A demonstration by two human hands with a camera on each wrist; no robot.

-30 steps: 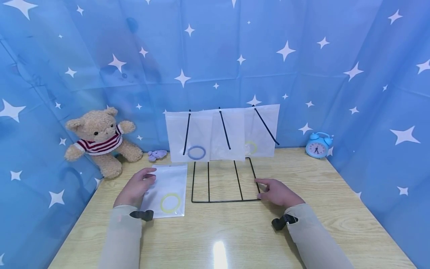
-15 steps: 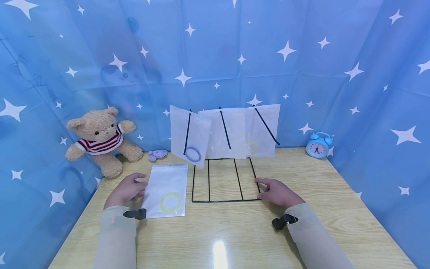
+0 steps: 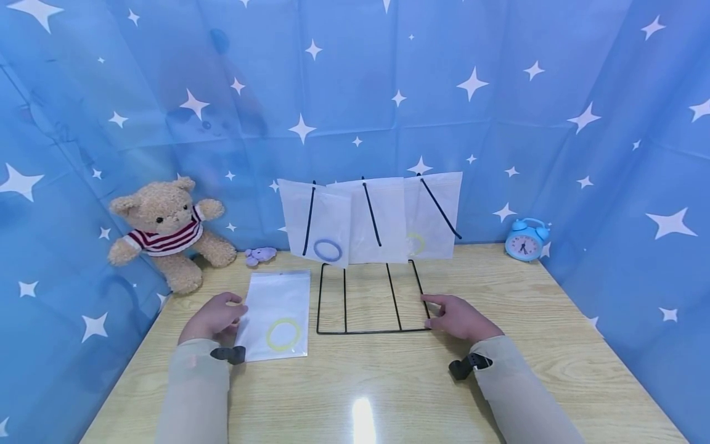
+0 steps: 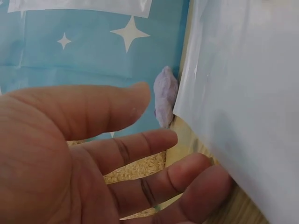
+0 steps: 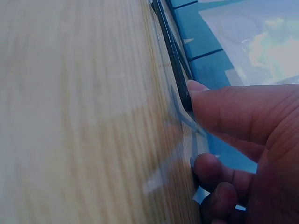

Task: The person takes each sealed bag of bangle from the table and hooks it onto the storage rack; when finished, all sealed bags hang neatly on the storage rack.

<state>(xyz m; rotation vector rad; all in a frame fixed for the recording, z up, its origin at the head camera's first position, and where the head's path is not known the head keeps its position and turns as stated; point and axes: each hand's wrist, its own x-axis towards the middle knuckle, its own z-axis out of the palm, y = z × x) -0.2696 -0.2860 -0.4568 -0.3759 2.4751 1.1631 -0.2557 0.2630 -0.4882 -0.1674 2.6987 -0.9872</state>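
Note:
A white zip bag [image 3: 261, 314] with a yellow ring [image 3: 283, 334] in it lies flat on the table. My left hand [image 3: 213, 317] is at its left edge, fingers loosely bent; in the left wrist view the fingertips [image 4: 205, 193] reach the bag's edge, with the thumb apart. My right hand [image 3: 459, 317] holds the front right corner of a black wire rack [image 3: 366, 332] between thumb and index finger. Three zip bags hang from the rack's prongs: the left one [image 3: 296, 216] with a blue ring [image 3: 328, 250], the middle one [image 3: 391, 216], and the right one [image 3: 446, 209] with a yellow ring [image 3: 415, 243].
A teddy bear [image 3: 166, 222] in a striped shirt sits at the back left. Beside it lies a small purple plush [image 3: 260, 256]. At the back right stands a blue alarm clock [image 3: 524, 246]. A blue star-patterned curtain [image 3: 355, 74] surrounds the wooden table [image 3: 421, 394].
My left hand pulled back left off the bag, then came back to its edge, and the bag shifted slightly right. The left hanging bag swung on its prong. My right hand stayed put.

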